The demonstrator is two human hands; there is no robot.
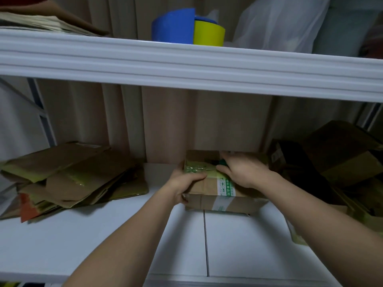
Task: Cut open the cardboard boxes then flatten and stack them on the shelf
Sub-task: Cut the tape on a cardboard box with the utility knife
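A small taped cardboard box (209, 188) sits on the white shelf (124, 235), near the back at the middle. My left hand (183, 186) grips its left front corner, thumb on top. My right hand (241, 169) lies on the box's top and holds a dark green tool (222, 162), mostly hidden under the fingers, against the green-printed tape. A pile of flattened boxes (70, 175) lies on the shelf to the left.
Unflattened dark boxes (335, 160) crowd the shelf's right end. The upper shelf's white edge (186, 63) runs overhead, carrying blue and yellow tape rolls (186, 27), a plastic bag (281, 23) and flat cardboard (41, 19). Curtain folds hang behind.
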